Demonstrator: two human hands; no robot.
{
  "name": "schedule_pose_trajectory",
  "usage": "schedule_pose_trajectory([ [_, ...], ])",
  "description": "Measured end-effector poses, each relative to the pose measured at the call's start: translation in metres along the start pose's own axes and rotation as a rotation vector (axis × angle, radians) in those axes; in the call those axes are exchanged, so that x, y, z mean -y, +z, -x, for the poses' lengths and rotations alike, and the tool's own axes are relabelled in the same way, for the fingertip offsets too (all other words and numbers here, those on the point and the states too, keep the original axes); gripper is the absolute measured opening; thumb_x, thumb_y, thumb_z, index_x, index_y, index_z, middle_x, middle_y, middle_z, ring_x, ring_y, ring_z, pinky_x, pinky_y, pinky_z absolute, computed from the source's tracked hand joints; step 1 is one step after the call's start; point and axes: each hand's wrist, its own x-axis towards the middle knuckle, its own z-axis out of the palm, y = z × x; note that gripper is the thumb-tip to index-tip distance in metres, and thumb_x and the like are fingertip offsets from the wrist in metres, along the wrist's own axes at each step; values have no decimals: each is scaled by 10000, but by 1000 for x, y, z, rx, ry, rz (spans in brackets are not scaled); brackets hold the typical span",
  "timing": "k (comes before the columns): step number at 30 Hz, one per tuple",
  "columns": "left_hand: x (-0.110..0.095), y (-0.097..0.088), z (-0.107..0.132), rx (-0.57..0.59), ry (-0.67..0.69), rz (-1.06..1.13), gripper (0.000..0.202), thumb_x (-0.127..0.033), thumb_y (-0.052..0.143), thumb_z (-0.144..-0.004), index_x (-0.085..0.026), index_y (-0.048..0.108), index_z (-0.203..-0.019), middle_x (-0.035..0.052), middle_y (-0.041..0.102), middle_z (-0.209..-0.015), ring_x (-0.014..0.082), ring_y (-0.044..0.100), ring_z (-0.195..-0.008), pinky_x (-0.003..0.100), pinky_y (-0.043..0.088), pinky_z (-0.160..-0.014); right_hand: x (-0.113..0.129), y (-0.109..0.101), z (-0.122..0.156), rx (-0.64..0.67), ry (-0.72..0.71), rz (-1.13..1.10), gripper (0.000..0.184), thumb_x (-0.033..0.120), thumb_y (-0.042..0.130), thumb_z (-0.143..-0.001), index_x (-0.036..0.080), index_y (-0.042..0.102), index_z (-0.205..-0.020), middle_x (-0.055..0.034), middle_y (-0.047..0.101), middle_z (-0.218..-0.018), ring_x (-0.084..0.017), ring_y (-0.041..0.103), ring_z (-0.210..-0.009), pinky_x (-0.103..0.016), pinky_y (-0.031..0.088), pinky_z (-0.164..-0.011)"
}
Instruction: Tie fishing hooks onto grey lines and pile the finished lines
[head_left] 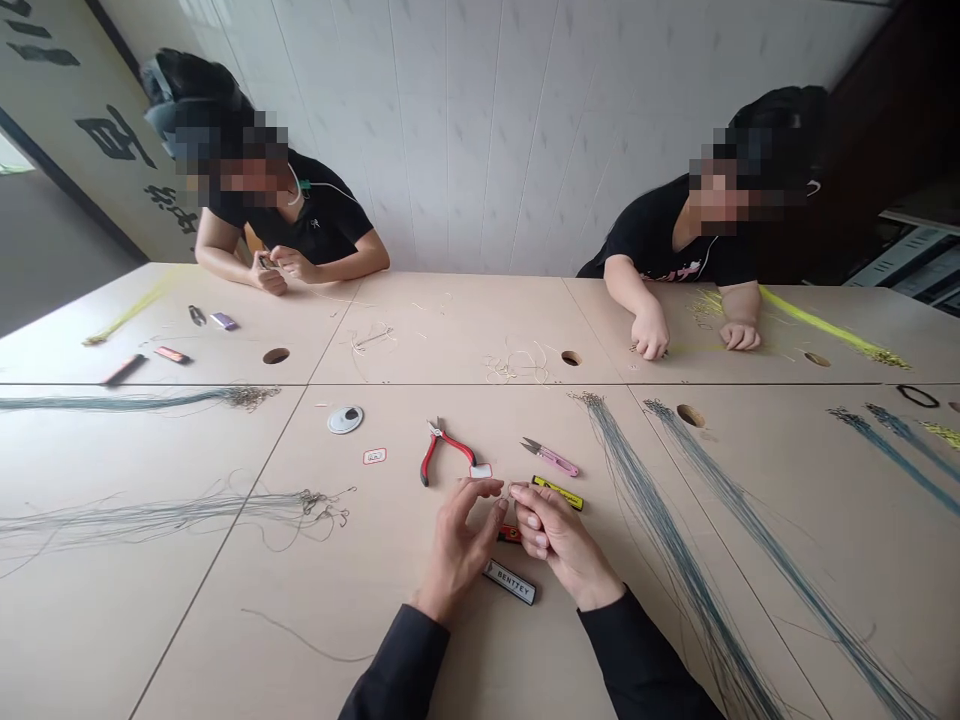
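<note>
My right hand (559, 540) is closed in a pinch, thumb against index finger. At its fingertips shows a small, thin, curved thing (511, 491), too fine to name surely. Close by on the left, my left hand (466, 545) has its thumb and fingers apart, the tips near that curved thing. Under and between the hands lie a dark block lettered BENTTEY (511, 581), a partly hidden red lighter-like piece (509, 534) and a yellow one (559, 493). Beyond them are red-handled pliers (447, 447), pink thread snips (551, 457) and a small white label (481, 471).
Bundles of fine line with hooks at their ends lie to the left (255, 507) and right (645, 520). A round white disc (345, 419) sits farther forward. Two co-workers sit across the table, one at left (322, 215), one at right (652, 235). Cable holes (691, 415) pierce the tabletop.
</note>
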Motion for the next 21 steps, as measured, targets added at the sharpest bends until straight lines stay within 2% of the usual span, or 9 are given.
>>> schedule_pose_trajectory([
  [5,1,-2,4,24,48,-4,89,-196,573,-941,-204,661,-949,31,690,-901,161,633,-858,284,498,-783,-1,-2,1,-31,27,53,369,509,716,-807,184,559,-880,101,367,-581,-23,234,-411,-155,191,-368],
  [9,-2,-1,2,0,-3,18,89,-202,587,-937,-195,658,-884,20,691,-850,150,631,-813,271,487,-759,-1,-2,7,-79,20,135,356,525,676,-831,203,551,-919,102,370,-574,-34,224,-403,-167,202,-361],
  [11,-4,-2,1,-13,-51,38,96,-223,599,-934,-192,662,-868,16,697,-842,146,636,-796,268,487,-750,0,-1,10,-146,-59,244,344,536,636,-860,211,542,-920,92,377,-573,-49,253,-421,-180,233,-379],
  [13,-5,-2,0,-14,-78,53,105,-239,609,-929,-189,667,-858,12,700,-831,143,637,-775,266,487,-737,0,0,12,-212,-211,431,314,514,600,-897,215,561,-985,69,421,-597,-76,349,-480,-197,323,-447],
  [16,-5,-2,-1,5,-93,74,108,-250,618,-925,-188,682,-864,12,704,-833,143,639,-778,266,487,-741,1,-1,14,-208,-397,720,263,445,540,-956,217,598,-1073,13,551,-714,-116,485,-619,-231,423,-604],
  [18,-5,-2,-1,14,-116,88,110,-257,621,-923,-190,691,-870,13,706,-840,145,642,-789,267,487,-747,0,-2,14,-184,-419,813,242,426,511,-975,211,619,-1003,-15,598,-779,-129,514,-654,-245,430,-633],
  [21,-5,-2,-1,32,-162,118,120,-272,619,-925,-191,694,-879,13,708,-851,144,640,-792,263,485,-749,0,-3,13,-190,-410,836,249,419,507,-976,203,609,-904,-22,596,-770,-138,517,-654,-247,422,-621],
])
